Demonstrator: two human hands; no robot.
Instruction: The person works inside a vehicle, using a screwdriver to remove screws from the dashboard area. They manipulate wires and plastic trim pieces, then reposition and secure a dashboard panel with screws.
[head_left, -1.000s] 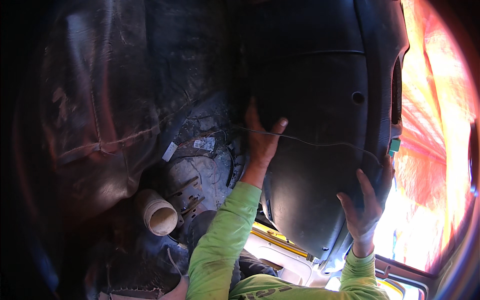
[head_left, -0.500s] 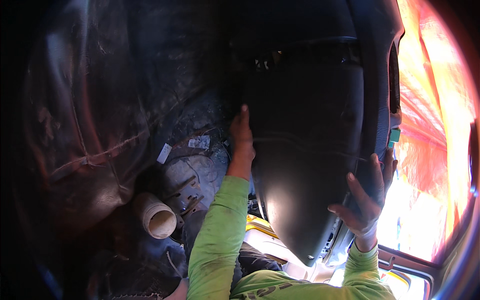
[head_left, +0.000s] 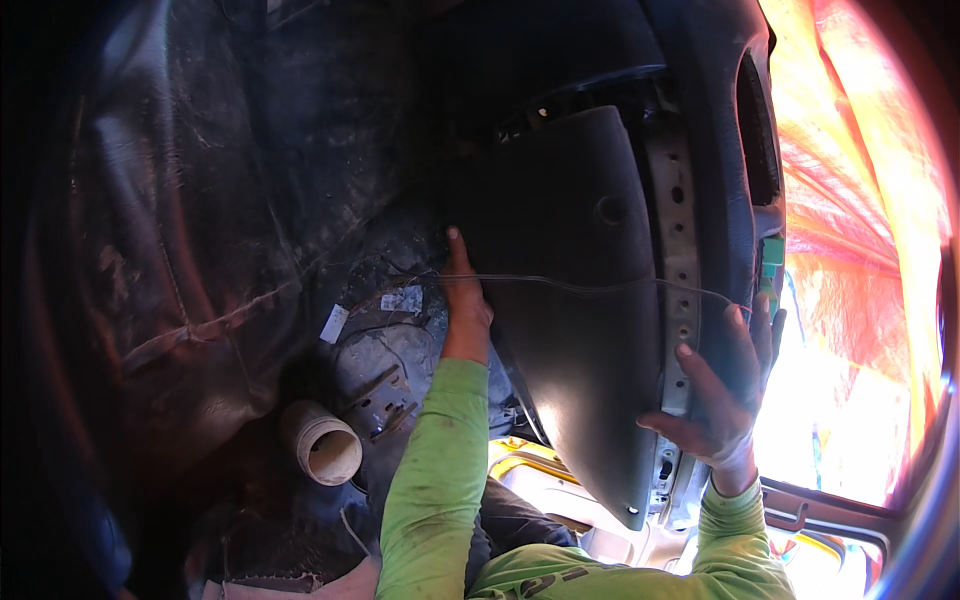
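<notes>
A large black plastic panel (head_left: 570,300), tapering to a point near me, stands off a metal strip (head_left: 680,250) with holes along its right side. My left hand (head_left: 465,300) holds the panel's left edge, one digit stretched up; its other fingers are partly hidden. Spread fingers of my right hand (head_left: 725,405) rest on the dark padded trim (head_left: 715,150) past the strip, and its thumb reaches toward the panel's right edge. A thin wire (head_left: 570,284) crosses over the panel to my right fingertips. Beside them sits a green connector (head_left: 772,252).
Dark sheeting (head_left: 200,200) hangs at left. Below it lie a pale cylindrical container (head_left: 325,450), a metal bracket (head_left: 385,400) and white tags (head_left: 335,323). Bright orange sheeting (head_left: 850,230) covers the opening at right, above a sill (head_left: 835,510). A yellow edge (head_left: 525,455) shows below the panel.
The panel's right edge has shifted left, uncovering the holed metal strip. My left hand has moved slightly left with it. My right hand stays near the trim, and the wire shows more plainly.
</notes>
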